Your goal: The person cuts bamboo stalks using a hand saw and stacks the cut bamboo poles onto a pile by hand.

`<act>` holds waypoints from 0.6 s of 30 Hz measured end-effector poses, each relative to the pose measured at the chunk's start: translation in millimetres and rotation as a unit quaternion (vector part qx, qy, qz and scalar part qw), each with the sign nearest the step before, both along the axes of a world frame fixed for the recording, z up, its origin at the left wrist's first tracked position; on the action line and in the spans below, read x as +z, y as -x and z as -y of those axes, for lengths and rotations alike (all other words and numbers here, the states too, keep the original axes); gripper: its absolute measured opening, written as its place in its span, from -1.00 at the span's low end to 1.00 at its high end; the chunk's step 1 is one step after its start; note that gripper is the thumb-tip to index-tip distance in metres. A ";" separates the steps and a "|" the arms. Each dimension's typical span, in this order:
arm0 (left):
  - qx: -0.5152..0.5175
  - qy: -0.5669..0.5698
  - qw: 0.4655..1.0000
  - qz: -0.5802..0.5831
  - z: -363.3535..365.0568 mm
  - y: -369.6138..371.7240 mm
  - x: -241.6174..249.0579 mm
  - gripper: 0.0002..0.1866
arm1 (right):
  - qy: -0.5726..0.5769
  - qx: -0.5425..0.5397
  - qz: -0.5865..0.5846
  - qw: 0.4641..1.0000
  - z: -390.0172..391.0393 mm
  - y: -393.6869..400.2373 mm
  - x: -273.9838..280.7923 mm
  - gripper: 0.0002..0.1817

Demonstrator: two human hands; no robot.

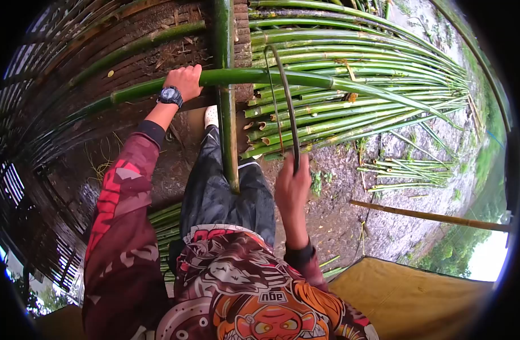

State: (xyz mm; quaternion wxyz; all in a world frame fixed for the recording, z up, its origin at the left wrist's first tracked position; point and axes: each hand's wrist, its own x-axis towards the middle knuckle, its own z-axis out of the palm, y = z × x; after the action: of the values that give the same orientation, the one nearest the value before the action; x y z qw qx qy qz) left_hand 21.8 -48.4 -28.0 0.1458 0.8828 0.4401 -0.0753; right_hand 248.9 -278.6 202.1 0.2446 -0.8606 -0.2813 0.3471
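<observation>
A long green bamboo pole (260, 77) lies across a thicker upright-running bamboo (228, 124) near the middle of the view. My left hand (184, 83), with a watch on its wrist, grips the long pole left of the crossing. My right hand (293, 180) is closed round the handle of a bow saw (287, 90). The saw's curved frame and thin blade reach up to the long pole, right of the crossing. Whether the blade touches the pole cannot be made out.
Many cut bamboo poles (350, 56) lie stacked at the upper right, with a smaller bundle (410, 173) below them. A brown pole (430, 215) and a tan tarp (413, 292) are at the lower right. Dark slats stand at the left.
</observation>
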 end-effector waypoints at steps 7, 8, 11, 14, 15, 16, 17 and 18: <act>-0.009 -0.011 1.000 -0.012 3.9 2.4 -1.0 -0.58 | -0.049 0.053 0.033 0.997 -90.7 -14.9 -83.8 -0.76; 0.001 0.001 1.000 -0.003 3.7 2.5 -2.6 -0.59 | -0.061 0.079 0.062 0.993 -61.4 -15.0 -68.6 -0.75; -0.001 0.013 1.000 -0.015 2.5 1.8 0.1 -0.59 | 0.076 0.007 -0.025 0.997 15.9 -5.9 22.6 -0.75; -0.004 0.005 1.000 -0.003 2.8 0.7 -5.2 -0.62 | 0.022 0.017 0.007 1.000 -8.5 -3.8 11.7 -0.74; -0.001 0.000 1.000 0.000 3.1 2.5 -4.3 -0.63 | 0.044 0.033 0.025 0.998 -28.9 -7.6 -31.5 -0.74; -0.004 0.001 1.000 -0.002 5.2 2.9 -4.6 -0.63 | -0.046 0.084 0.042 0.994 -58.1 -15.2 -83.3 -0.73; -0.008 0.003 1.000 -0.007 6.0 1.1 -6.0 -0.62 | -0.072 0.127 0.097 0.985 -93.7 -23.5 -121.7 -0.73; -0.009 0.001 1.000 -0.015 1.4 3.6 -5.4 -0.61 | -0.081 0.127 0.094 0.984 -106.7 -23.7 -125.0 -0.73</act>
State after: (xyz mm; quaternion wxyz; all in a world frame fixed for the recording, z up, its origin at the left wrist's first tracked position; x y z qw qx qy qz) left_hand 18.2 -49.8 -33.4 0.1390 0.8855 0.4340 -0.0904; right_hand 272.5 -172.0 77.1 0.2395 -0.8242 -0.4370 0.2688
